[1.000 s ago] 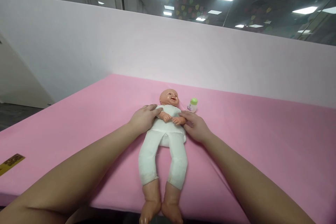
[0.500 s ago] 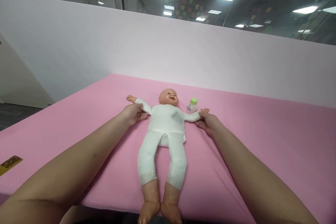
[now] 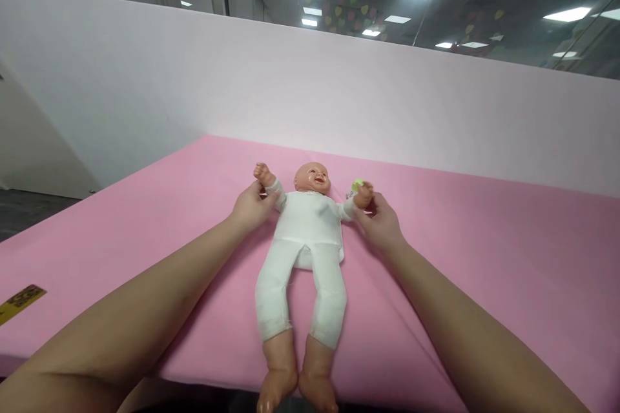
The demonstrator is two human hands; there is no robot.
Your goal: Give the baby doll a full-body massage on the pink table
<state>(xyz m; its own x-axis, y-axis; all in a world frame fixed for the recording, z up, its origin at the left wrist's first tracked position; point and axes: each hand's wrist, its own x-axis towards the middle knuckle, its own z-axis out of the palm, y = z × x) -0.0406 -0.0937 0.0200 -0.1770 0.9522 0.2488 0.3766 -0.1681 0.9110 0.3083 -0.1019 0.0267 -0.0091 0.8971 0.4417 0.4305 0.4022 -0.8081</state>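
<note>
A baby doll (image 3: 306, 232) in a white suit lies on its back on the pink mat (image 3: 484, 258), its head pointing away from me and its bare feet over the near edge. My left hand (image 3: 250, 208) grips the doll's arm on the left side and holds it raised beside the head. My right hand (image 3: 380, 222) grips the doll's other arm, also bent upward. A small bottle with a green cap (image 3: 356, 186) stands just behind the doll's raised hand on the right, mostly hidden by it.
A pale pink wall panel (image 3: 339, 97) rises along the far edge of the mat. A yellow label (image 3: 20, 300) lies at the mat's near left corner. Ceiling lights show above the panel.
The doll's arms went from folded on its chest to spread out sideways, and now both are lifted and bent up beside the head, with my hands following them.
</note>
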